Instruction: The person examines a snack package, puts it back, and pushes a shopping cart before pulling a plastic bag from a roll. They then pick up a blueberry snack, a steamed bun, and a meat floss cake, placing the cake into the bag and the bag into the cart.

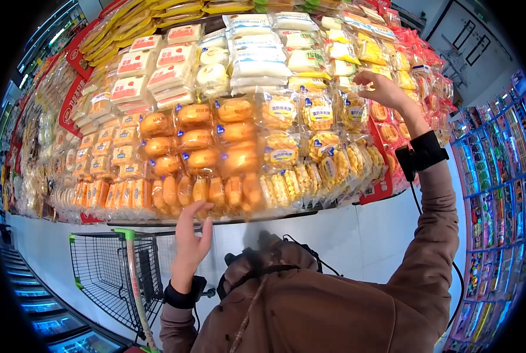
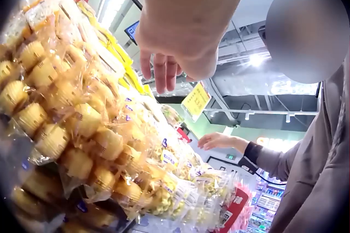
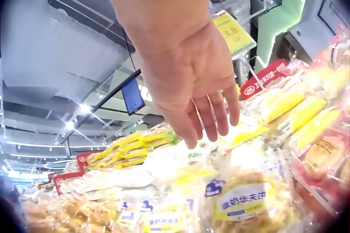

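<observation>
Packaged breads cover a sloping display. My right hand (image 1: pixel 386 93) hangs over the packs on its right side, fingers loosely bent and holding nothing. Below it lies a waffle pack (image 1: pixel 355 112) with a blue and white label; a similar pack (image 3: pixel 243 203) is under the fingers in the right wrist view. My left hand (image 1: pixel 192 241) is at the display's front edge, fingers apart and empty, near the small wrapped cakes (image 1: pixel 200 189). Round buns in clear bags (image 1: pixel 195 139) fill the middle. In the left wrist view the left hand (image 2: pixel 178 36) also appears empty.
A shopping cart (image 1: pixel 113 265) with green corners stands at the lower left. Red strips (image 1: pixel 380 154) divide the display. A yellow price sign (image 3: pixel 234 35) rises near the right hand. Tall shelves of small goods (image 1: pixel 492 176) are at the right.
</observation>
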Demonstrator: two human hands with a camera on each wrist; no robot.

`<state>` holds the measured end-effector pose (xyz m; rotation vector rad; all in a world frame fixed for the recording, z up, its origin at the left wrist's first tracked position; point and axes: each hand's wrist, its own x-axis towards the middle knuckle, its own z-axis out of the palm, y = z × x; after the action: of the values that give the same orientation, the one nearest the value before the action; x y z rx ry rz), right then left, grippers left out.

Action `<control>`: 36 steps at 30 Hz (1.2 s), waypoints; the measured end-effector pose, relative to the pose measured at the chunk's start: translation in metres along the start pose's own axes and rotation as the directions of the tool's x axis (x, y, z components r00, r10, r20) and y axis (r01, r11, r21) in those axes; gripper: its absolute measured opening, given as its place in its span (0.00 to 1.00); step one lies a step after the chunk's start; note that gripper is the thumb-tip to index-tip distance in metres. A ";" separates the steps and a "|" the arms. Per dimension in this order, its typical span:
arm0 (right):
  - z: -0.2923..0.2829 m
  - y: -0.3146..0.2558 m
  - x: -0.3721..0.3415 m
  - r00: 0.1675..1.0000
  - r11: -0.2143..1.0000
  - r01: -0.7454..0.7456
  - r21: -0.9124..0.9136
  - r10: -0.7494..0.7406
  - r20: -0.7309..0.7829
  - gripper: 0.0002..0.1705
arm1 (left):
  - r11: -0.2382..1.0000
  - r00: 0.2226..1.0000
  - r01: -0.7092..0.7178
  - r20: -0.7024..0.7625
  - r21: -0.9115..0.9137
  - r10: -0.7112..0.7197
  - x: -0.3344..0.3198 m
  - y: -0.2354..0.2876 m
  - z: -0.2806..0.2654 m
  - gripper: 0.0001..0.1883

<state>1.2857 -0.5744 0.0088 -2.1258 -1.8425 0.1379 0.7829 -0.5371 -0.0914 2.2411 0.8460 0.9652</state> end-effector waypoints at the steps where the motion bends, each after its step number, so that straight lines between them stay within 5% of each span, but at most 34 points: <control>1: 0.005 0.006 0.001 1.000 1.000 -0.011 0.001 0.011 0.023 0.18 | 1.000 1.000 -0.007 0.013 -0.018 0.008 0.000 0.001 0.003 0.17; 5: 0.024 0.029 0.008 0.997 0.997 0.018 0.072 -0.023 0.070 0.15 | 0.998 0.998 -0.043 0.046 -0.039 0.045 0.005 0.010 0.011 0.18; 11: 0.030 0.023 0.011 0.981 0.980 -0.146 0.133 0.126 0.150 0.11 | 0.995 0.992 -0.087 0.084 -0.042 0.090 0.006 0.017 0.015 0.17; 20: 0.009 0.022 -0.012 0.999 0.969 -0.044 0.244 0.049 -0.015 0.04 | 0.994 0.989 -0.084 0.115 -0.063 0.091 -0.001 0.016 0.017 0.16; 25: -0.028 -0.039 -0.034 0.897 0.760 0.292 0.581 -0.007 -0.441 0.04 | 0.987 0.986 -0.125 0.102 -0.097 0.135 0.005 0.026 0.016 0.17; 28: -0.042 -0.105 -0.062 0.751 0.707 0.482 0.518 -0.030 -0.660 0.06 | 0.979 0.983 -0.173 0.041 -0.107 0.178 0.017 0.041 0.011 0.19; 32: -0.010 -0.189 -0.098 0.646 0.640 0.629 0.442 -0.114 -0.755 0.04 | 0.937 0.956 -0.276 -0.164 -0.216 0.244 0.038 0.064 -0.004 0.20; 36: 0.043 -0.211 -0.109 0.673 0.732 0.619 0.285 -0.308 -0.672 0.05 | 0.865 0.980 -0.161 0.028 -0.475 0.198 0.041 0.081 -0.019 0.24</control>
<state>1.0568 -0.6488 0.0170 -1.0874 -1.6672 -0.1525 0.8171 -0.5554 -0.0070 1.9338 0.3186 1.0328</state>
